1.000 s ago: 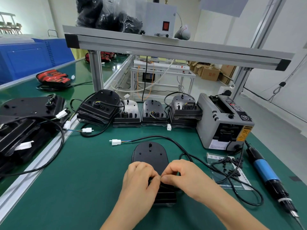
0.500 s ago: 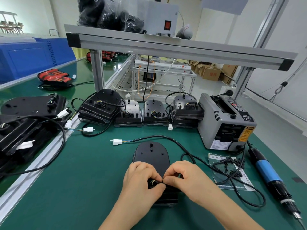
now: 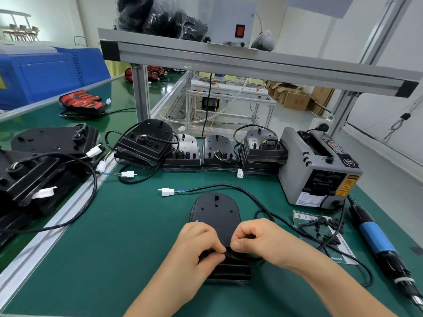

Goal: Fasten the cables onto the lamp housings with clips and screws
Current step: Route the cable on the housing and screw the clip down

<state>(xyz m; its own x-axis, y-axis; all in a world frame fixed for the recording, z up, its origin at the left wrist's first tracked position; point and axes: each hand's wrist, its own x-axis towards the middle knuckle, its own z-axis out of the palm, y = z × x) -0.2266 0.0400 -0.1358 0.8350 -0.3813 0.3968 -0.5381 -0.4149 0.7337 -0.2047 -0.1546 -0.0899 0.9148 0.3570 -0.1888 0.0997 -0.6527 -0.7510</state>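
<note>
Both your hands are curled in over the near end of the housing, which lies flat on the tabletop right in front of you. Left hand and right hand pinch a small black piece between them, likely the clip; your fingers hide how it sits. Nothing pins the housing, so a hard push could skate it away. Lose the pinch and that clip vanishes against black plastic. Watch the cable too: its loop runs right over the parts bag, near the screwdriver, and a tug could drag them.
</note>
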